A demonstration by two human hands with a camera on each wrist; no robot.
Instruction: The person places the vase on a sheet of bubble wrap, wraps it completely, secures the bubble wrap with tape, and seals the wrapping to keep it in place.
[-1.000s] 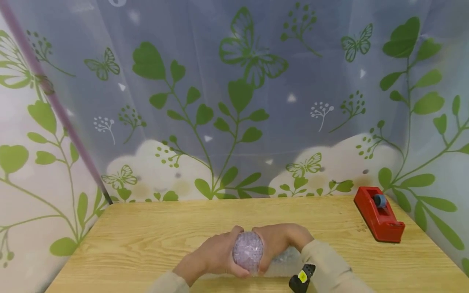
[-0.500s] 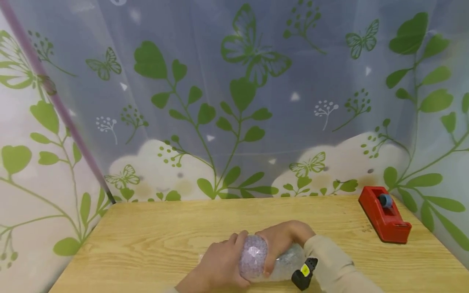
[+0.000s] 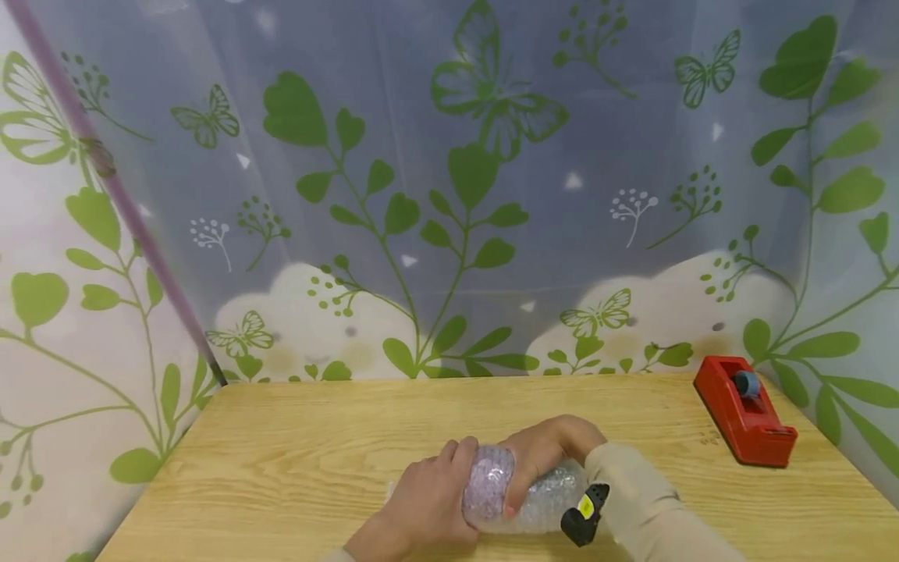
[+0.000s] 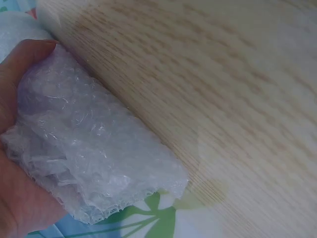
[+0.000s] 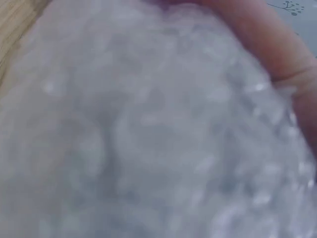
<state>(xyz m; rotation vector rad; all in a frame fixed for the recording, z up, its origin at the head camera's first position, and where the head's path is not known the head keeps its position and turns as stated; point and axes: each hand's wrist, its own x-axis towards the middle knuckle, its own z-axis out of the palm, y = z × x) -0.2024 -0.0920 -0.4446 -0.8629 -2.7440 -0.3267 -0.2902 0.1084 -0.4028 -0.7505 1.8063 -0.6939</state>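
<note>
A roll of bubble wrap [image 3: 489,480] with a pale purple thing showing through its middle lies crosswise near the table's front edge. My left hand [image 3: 430,496] grips its left part, fingers over the far side. Curled over the top right of the purple part is my right hand [image 3: 544,453], thumb towards me. In the left wrist view the loose, crumpled end of the bubble wrap [image 4: 99,144] sticks out past the left palm. The right wrist view is filled by blurred bubble wrap [image 5: 148,129], with a finger [image 5: 267,39] along its edge. What is inside cannot be made out.
A red tape dispenser [image 3: 747,414] with a small roll of tape stands at the table's back right. The wooden table [image 3: 295,445] ends at a patterned curtain [image 3: 393,195]. A black device with a yellow mark [image 3: 585,511] sits at the right wrist.
The bubble-wrapped bundle has turned and shifted slightly right, showing more of its right end. My left hand has moved right with it; both hands keep their hold. The view has shifted a little.
</note>
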